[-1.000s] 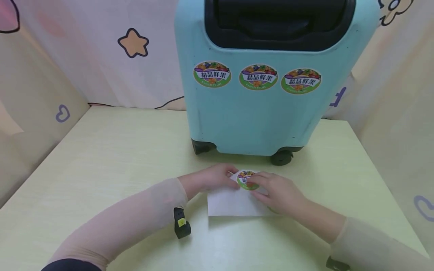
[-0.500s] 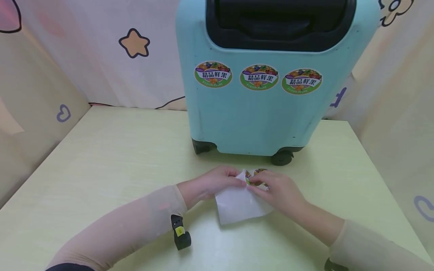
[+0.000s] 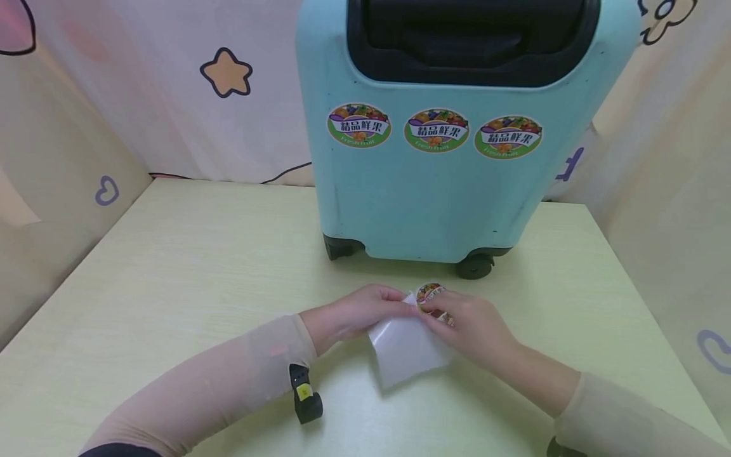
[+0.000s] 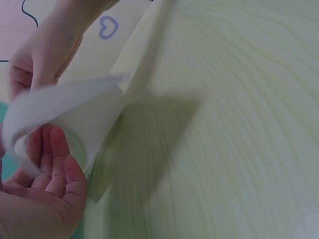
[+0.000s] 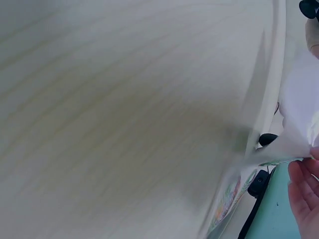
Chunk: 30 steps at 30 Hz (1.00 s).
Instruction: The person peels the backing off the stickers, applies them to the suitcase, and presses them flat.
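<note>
A small white sticker sheet is lifted and bent above the table in front of the suitcase. My left hand grips its upper left part between thumb and fingers. At its top edge, my right hand pinches a round fruit sticker, partly hidden by the fingers. More fruit print shows below my right index finger; whether it sits on the sheet cannot be told. The left wrist view shows the curled sheet over my left fingers. In the right wrist view, the sheet hangs beside my right fingers.
A light blue suitcase stands on black wheels at the back of the pale table. Three oval fruit stickers run in a row across its front. Patterned curtains surround the table, and a dark cable runs behind it.
The sheet has been lifted off the table and bent, its lower edge swinging toward me. My right fingers have gone from touching the sticker's face to pinching at its edge. The suitcase stays put.
</note>
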{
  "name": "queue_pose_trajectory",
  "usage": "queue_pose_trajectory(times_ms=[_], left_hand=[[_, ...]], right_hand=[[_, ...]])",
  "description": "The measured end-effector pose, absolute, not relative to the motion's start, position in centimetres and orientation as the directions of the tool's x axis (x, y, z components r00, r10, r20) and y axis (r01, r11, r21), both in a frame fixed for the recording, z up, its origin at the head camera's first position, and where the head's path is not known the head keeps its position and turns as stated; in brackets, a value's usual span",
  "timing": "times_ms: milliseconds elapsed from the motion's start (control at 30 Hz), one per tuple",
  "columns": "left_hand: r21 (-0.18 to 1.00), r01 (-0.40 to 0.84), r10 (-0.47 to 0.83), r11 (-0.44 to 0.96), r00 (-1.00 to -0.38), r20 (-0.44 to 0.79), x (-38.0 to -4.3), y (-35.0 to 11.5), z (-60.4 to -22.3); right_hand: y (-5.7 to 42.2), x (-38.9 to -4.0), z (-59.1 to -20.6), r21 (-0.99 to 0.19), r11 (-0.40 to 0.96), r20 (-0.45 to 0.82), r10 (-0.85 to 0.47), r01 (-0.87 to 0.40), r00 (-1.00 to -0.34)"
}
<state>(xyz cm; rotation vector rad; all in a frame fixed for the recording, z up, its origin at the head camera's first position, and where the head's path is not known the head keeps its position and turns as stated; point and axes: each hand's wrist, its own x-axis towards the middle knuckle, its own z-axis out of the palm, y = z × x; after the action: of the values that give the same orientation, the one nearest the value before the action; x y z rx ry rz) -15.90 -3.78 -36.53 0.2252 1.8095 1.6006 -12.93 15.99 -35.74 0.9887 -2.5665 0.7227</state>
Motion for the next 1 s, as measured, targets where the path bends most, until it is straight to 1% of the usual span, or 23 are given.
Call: queue_pose_trajectory(times_ms=[133,267,467,633,700,800,900,1000], left_hand=[[0.931,-0.312,0.583,0.19,-0.727,-0.363,-15.9,-3.8,-36.5],[0.929,-0.299,0.561,0.217,-0.741,-0.37,-16.1,-3.8,-36.6],[0.912,-0.176,0.493,0.371,-0.795,-0.354,-16.9,-4.6,-37.0],[0.886,-0.039,0.464,0.461,-0.841,-0.278,-18.0,-6.1,-37.2],[0.859,0.034,0.461,0.511,-0.854,-0.24,-18.3,-6.5,-37.0],[0.803,0.112,0.464,0.585,-0.859,-0.218,-18.6,-6.9,-36.7],[0.722,0.18,0.47,0.668,-0.854,-0.223,-18.7,-7.0,-36.6],[0.6,0.278,0.481,0.75,-0.852,-0.207,-18.7,-6.9,-36.9]], right_hand=[[16.1,-12.9,-35.6,-0.399,0.671,0.358,-0.513,-0.625,-0.78],[16.2,-12.9,-35.5,-0.421,0.686,0.32,-0.5,-0.594,-0.805],[16.8,-13.2,-35.3,-0.473,0.744,0.245,-0.404,-0.473,-0.881],[18.2,-13.6,-34.7,-0.563,0.744,0.183,-0.313,-0.36,-0.932],[18.8,-13.8,-34.4,-0.598,0.741,0.147,-0.273,-0.306,-0.951],[19.8,-14.0,-33.9,-0.619,0.744,0.131,-0.22,-0.253,-0.967],[20.5,-14.1,-33.3,-0.624,0.743,0.151,-0.19,-0.242,-0.97],[20.7,-14.1,-32.8,-0.631,0.731,0.183,-0.184,-0.258,-0.966]])
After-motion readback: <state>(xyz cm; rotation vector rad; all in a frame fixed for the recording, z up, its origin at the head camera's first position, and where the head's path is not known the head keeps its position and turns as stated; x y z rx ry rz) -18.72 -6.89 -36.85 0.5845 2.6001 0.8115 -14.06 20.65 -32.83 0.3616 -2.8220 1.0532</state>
